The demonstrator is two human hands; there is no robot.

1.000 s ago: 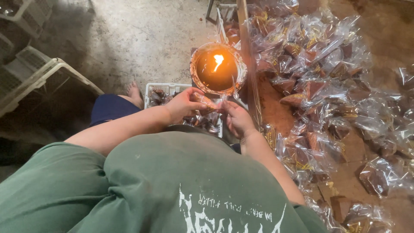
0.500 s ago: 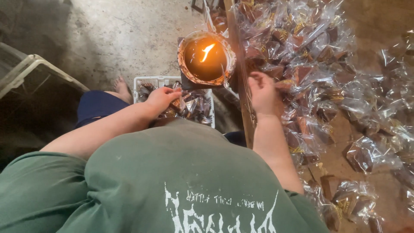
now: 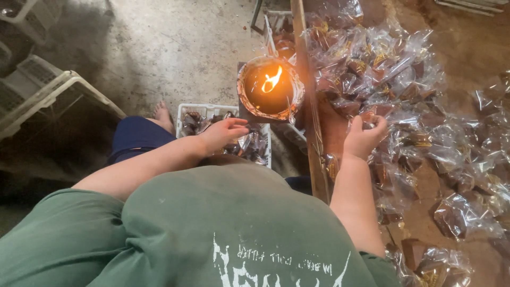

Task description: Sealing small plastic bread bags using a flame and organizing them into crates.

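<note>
My left hand (image 3: 223, 134) hovers over a white plastic basket (image 3: 187, 110) of clear-wrapped brown packets, fingers apart and holding nothing. My right hand (image 3: 364, 137) rests on the wooden table to the right, with its fingers curled around one clear-wrapped packet (image 3: 372, 118) at the edge of a large pile of packets (image 3: 393, 69). Between the hands, just beyond them, a lit oil lamp (image 3: 270, 87) burns in a round foil-edged bowl. My green shirt fills the bottom of the view.
A wooden table edge (image 3: 311, 133) runs top to bottom beside the lamp. More wrapped packets (image 3: 457, 212) lie scattered across the table's right side. White plastic crates (image 3: 48, 90) stand on the concrete floor at the left. A bare foot (image 3: 162, 114) shows beside the basket.
Both hands were together near the flame. The left hand has dropped to the basket and spread its fingers, while the right hand has reached right onto the packet pile.
</note>
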